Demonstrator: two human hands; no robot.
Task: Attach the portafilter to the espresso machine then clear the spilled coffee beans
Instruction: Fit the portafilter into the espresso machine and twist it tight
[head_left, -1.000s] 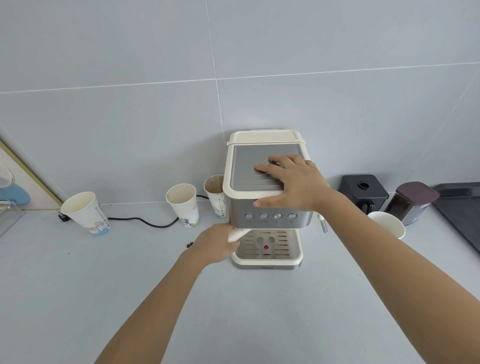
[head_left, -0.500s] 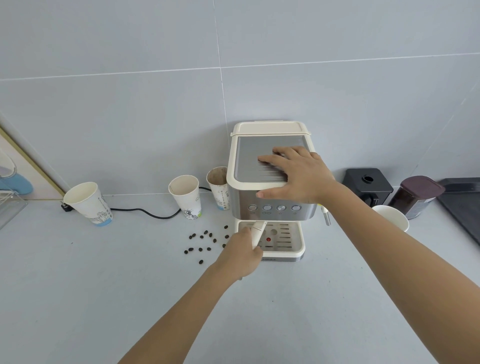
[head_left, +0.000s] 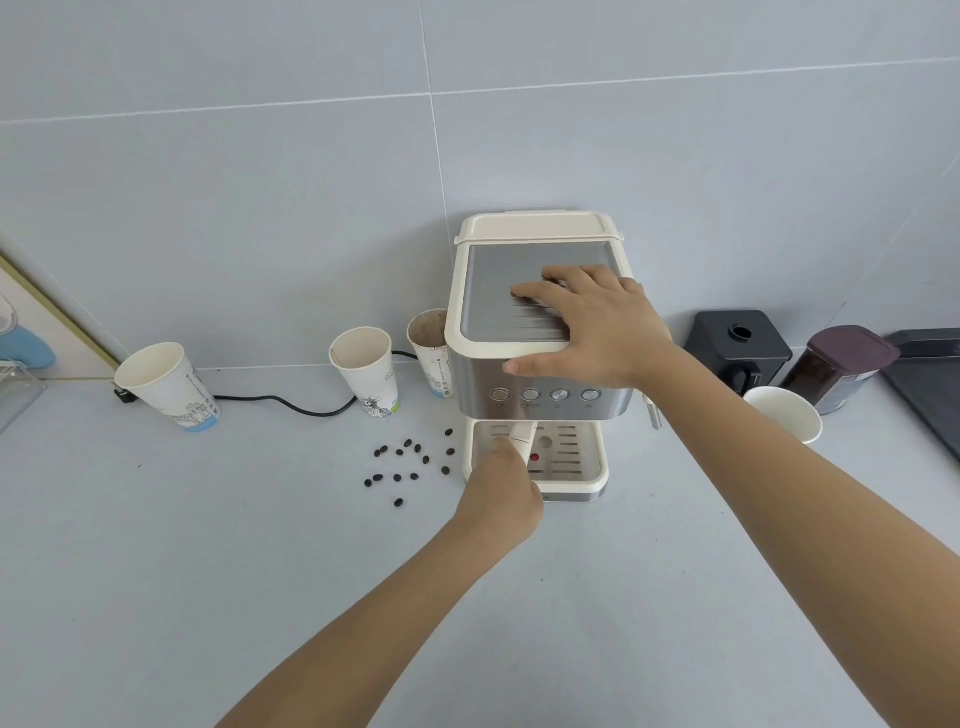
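A cream and steel espresso machine (head_left: 488, 291) stands against the tiled wall. My right hand (head_left: 597, 322) lies flat on its ribbed top, fingers spread. My left hand (head_left: 504, 493) grips the cream handle of the portafilter (head_left: 523, 435), which points out from under the button panel, over the drip tray (head_left: 587, 467). The portafilter's head is hidden under the machine. Several dark coffee beans (head_left: 410, 465) lie scattered on the grey counter just left of the drip tray.
Three paper cups (head_left: 166, 384) (head_left: 366, 369) (head_left: 428, 343) stand left of the machine by a black cable (head_left: 291, 405). Right of it are a white cup (head_left: 787, 413), a black grinder (head_left: 737, 343) and a dark-lidded jar (head_left: 841, 364). A dark tray edge (head_left: 930, 384) sits far right.
My left hand has swung the portafilter handle from the machine's left side round to the front, uncovering the beans on the counter. My right hand stays pressed on top.
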